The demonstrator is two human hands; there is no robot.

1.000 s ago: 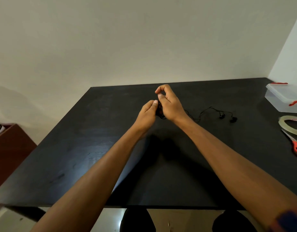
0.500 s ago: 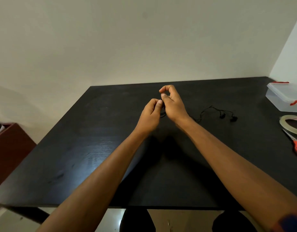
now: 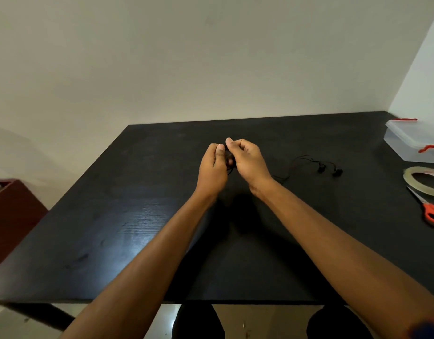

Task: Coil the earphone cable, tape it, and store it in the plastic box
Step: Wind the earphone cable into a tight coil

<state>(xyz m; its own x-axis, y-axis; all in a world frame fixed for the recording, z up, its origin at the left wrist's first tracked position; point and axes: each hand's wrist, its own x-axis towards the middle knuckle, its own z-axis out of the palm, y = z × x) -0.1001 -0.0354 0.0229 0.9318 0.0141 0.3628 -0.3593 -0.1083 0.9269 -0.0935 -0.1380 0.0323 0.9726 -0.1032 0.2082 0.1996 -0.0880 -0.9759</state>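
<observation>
Cable (image 3: 229, 159) pinched by both hands – left hand (image 3: 212, 168), right hand (image 3: 249, 162) – mid-frame; I'd keep loops small and taut.

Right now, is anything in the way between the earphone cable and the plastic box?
Nothing visible blocks it. The cable coil is pinched between the left hand and right hand. Only bare table lies toward the plastic box, whose lid looks shut. The tape roll and scissors sit nearer, off that line.
</observation>
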